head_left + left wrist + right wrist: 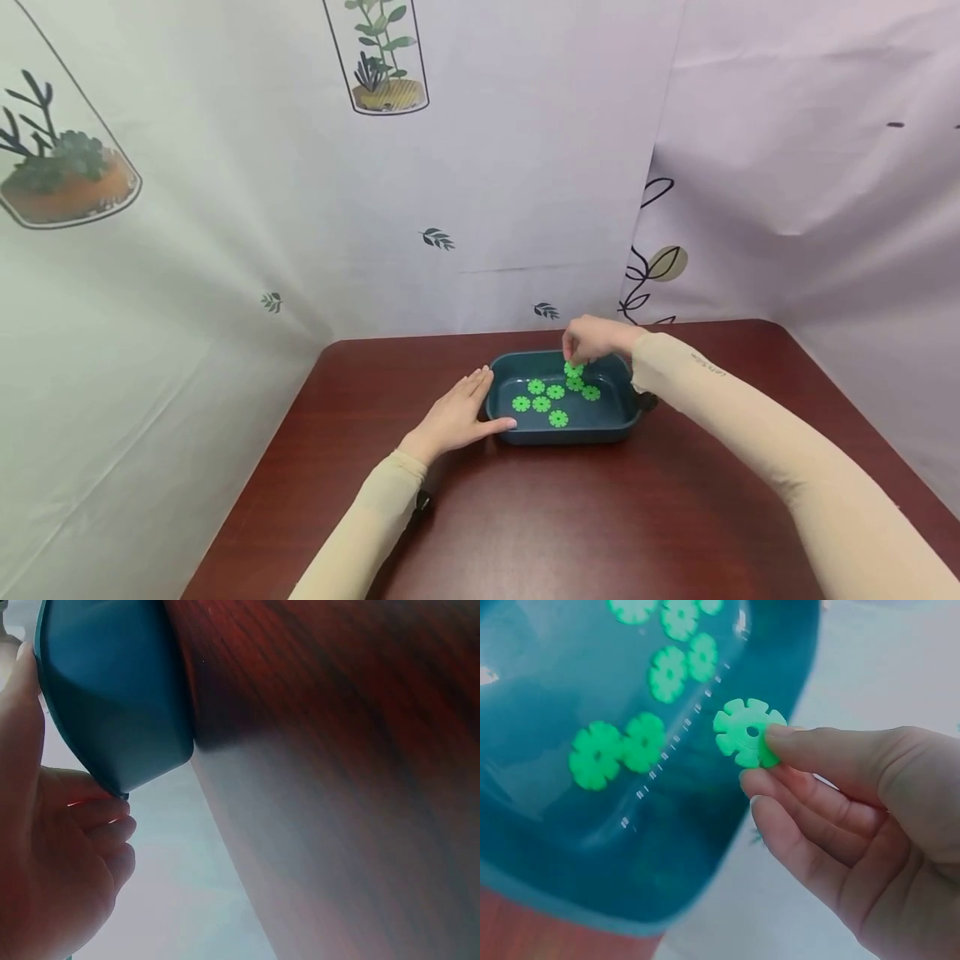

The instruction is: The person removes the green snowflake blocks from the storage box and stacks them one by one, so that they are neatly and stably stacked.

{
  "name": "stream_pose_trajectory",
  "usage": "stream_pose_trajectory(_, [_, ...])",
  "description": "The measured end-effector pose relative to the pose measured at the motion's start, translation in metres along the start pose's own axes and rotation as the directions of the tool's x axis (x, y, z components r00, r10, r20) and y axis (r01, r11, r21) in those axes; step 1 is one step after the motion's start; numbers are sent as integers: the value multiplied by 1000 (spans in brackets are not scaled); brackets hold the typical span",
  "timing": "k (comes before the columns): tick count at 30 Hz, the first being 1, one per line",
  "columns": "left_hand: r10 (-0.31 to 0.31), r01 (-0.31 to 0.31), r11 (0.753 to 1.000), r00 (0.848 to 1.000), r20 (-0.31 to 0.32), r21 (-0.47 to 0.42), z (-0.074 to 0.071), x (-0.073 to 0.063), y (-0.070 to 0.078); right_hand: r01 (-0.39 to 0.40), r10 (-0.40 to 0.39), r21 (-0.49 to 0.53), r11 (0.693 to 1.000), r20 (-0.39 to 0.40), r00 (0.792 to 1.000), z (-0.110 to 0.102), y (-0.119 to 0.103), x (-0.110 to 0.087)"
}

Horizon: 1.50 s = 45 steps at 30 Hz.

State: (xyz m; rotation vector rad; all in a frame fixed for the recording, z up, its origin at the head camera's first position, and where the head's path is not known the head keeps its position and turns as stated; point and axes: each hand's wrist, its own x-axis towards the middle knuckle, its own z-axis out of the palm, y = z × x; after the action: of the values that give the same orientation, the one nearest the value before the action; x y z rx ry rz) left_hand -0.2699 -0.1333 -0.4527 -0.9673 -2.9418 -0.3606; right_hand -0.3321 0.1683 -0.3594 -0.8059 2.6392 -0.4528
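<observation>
On the counter (585, 517): a dark teal tray (562, 437), near the far edge of the reddish-brown wood
Tray shape: oblong with rounded corners, raised walls and a glossy floor; a broken row of white glints follows the bend between floor and wall
Held disc (735, 724): bright green, flat and flower-like, with squared lobes cut apart by narrow notches all round and a small round hole at its centre; one side is covered by the thumb
Held disc's place: over the far right part of the tray, apart from the wall
Lying discs (542, 404): seven of the same green and outline, flat on the tray floor, some edge to edge, one alone toward the near wall
Right hand (592, 337): thumb and fingertips pinched on the held disc, remaining fingers curled loosely beneath
Left hand (456, 412): spread wide at the tray's left end, thumb along the near rim, fingers almost straight against the side, touching without lifting
Sleeves (750, 425): cream, on both arms
Backdrop (525, 167): pale cloth printed with plants and leaves
</observation>
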Motion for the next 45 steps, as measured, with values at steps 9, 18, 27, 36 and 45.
stream_pose_trajectory(9, [2, -1, 1000, 1000, 6, -8, -1, 0, 1, -20, 23, 30, 999, -131, 991, -26, 16, -18])
stream_pose_trajectory(18, [-11, 11, 1000, 1000, 14, 0, 2, 2, 0, -64, 89, 100, 993, -266, 960, -48, 40, -51])
stream_pose_trajectory(27, [-13, 14, 1000, 1000, 17, -12, 2, 3, -1, -124, 197, 216, 969, -360, 912, -60, 69, -87])
stream_pose_trajectory(36, [-22, 22, 1000, 1000, 17, 0, 3, 5, -3, -181, 274, 256, 950, -400, 874, -49, 100, -103])
stream_pose_trajectory(45, [-26, 26, 1000, 999, 20, -12, 1, 4, -1, -182, 370, 446, 876, -380, 848, -16, 131, -111])
